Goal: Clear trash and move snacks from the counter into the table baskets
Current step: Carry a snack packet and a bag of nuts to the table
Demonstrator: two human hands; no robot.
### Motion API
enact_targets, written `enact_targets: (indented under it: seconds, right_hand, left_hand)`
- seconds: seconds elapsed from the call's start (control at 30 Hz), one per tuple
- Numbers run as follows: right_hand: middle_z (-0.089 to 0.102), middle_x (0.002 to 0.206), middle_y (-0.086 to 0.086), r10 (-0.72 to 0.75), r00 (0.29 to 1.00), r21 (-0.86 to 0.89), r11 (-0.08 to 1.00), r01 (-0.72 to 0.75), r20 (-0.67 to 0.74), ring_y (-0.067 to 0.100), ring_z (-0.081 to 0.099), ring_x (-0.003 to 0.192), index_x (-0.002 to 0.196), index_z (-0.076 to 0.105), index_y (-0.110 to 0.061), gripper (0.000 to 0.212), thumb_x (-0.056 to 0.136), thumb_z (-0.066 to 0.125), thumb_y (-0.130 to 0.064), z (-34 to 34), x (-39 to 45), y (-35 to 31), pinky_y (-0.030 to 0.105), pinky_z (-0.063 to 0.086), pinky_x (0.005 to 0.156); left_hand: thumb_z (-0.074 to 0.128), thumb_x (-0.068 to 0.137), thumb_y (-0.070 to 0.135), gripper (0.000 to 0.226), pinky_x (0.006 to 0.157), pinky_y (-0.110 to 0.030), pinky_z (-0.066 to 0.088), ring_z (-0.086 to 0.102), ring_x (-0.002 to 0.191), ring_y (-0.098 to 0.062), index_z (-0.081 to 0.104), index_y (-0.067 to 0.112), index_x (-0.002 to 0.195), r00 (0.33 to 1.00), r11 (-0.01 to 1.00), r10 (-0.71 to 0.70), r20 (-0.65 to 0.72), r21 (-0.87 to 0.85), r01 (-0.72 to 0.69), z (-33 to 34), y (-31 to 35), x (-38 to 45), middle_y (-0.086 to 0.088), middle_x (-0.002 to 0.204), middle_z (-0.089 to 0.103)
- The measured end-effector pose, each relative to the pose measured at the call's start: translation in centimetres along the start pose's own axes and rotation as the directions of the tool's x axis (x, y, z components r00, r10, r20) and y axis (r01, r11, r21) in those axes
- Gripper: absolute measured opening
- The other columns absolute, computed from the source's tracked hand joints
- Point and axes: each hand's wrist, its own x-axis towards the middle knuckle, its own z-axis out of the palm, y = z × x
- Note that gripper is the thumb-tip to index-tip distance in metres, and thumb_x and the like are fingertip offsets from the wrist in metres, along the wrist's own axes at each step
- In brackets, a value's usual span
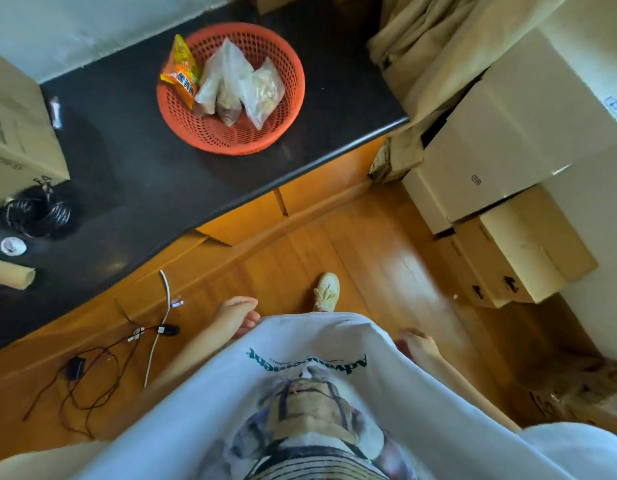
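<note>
1. Head view, overall: person stood on a wooden floor (352, 244) facing a dark table (134, 168) that ran from lower left to upper centre of the frame.
2. Orange basket (231, 88) sat on the table in the upper centre. It held an orange-yellow snack packet (181, 76) leaning on its left wall, and three clear bags (238, 88) of pale and brown contents lying together in the middle.
3. Left hand (236, 315) hung low at centre frame, just beside the shirt hem; fingers loosely extended, nothing in it.
4. Right hand (418, 344) hung at lower right beside the hip; fingers loosely curled, partly hidden by the shirt, nothing seen in it.
5. Key relation: the basket lay straight up-frame from the left hand and well apart from both hands. The left hand was the nearer; the right sat farther off to the right.
6. The clear bags' long axes ran roughly from upper left to lower right; the packet stood nearly upright.
7. Judgement: the snacks looked already gathered in the basket, so the likely next reach was forward to its near rim.
8. Left edge of the table carried a cardboard box (19, 133), a coil of black cable (40, 213) and a small white lid (13, 246).
</note>
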Motion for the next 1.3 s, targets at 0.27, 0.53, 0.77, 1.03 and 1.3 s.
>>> enact_targets:
  seconds: [0.27, 0.53, 0.77, 1.03, 1.3]
  right_hand:
    - [0.054, 0.064, 0.006, -0.146, 0.986, -0.177, 0.972, 0.157, 0.075, 0.012, 0.048, 0.049, 0.115, 0.057, 0.001, 0.027, 0.093, 0.045, -0.009, 3.6, 2.8, -16.5, 0.020, 0.032, 0.051]
    - [0.056, 0.069, 0.007, -0.225, 0.945, -0.224, 0.934, 0.278, 0.236, 0.013, 0.050, 0.052, 0.101, 0.052, -0.011, 0.010, 0.094, 0.046, -0.009, 8.1, 3.7, -27.0, 0.023, 0.034, 0.050]
    - [0.062, 0.086, 0.013, -0.257, 0.946, -0.365, 0.877, 0.313, 0.195, 0.020, 0.057, 0.069, 0.109, 0.057, -0.005, 0.019, 0.092, 0.048, -0.006, 10.8, 4.5, -34.1, 0.022, 0.044, 0.058]
    - [0.057, 0.110, 0.002, -0.729, 0.588, -0.567, 0.335, 0.752, 0.350, 0.010, 0.053, 0.091, 0.114, 0.060, -0.016, 0.035, 0.082, 0.056, -0.003, 19.5, 7.8, -47.0, 0.009, 0.040, 0.073]
    - [0.022, 0.151, -0.006, -0.612, 0.548, -0.758, -0.135, 0.638, 0.570, 0.020, 0.023, 0.139, 0.135, 0.035, -0.024, 0.072, 0.071, 0.060, 0.000, 26.4, 12.7, -53.8, 0.040, 0.033, 0.108]
  left_hand:
    - [0.047, 0.096, 0.013, 0.013, 0.041, -0.016, 0.040, 0.057, 0.042, -0.006, 0.054, 0.010, 0.106, 0.983, 0.968, -0.129, -0.128, -0.230, 0.097, -3.1, 2.8, 1.6, -0.006, 0.071, 0.056]
    - [0.049, 0.095, 0.020, 0.023, 0.052, -0.025, 0.033, 0.047, 0.061, -0.015, 0.055, 0.013, 0.074, 0.886, 0.785, -0.454, -0.099, -0.515, 0.345, -6.4, 3.8, 4.1, -0.007, 0.075, 0.056]
    - [0.052, 0.094, 0.021, 0.008, 0.070, -0.029, 0.045, 0.056, 0.072, -0.014, 0.058, 0.017, 0.096, 0.931, 0.846, -0.224, -0.288, -0.531, 0.039, -9.3, 14.7, 9.0, -0.001, 0.080, 0.061]
    - [0.054, 0.090, 0.004, 0.024, 0.082, -0.026, 0.050, 0.060, 0.095, -0.010, 0.055, 0.017, 0.110, 0.942, 0.802, 0.145, -0.302, -0.522, -0.291, -13.0, 30.2, 18.9, 0.000, 0.107, 0.059]
    - [0.060, 0.087, 0.016, 0.037, 0.081, -0.022, 0.043, 0.060, 0.108, -0.020, 0.049, 0.007, 0.121, 0.752, 0.894, 0.271, -0.601, -0.132, -0.427, -14.0, 34.2, 25.7, -0.002, 0.113, 0.062]
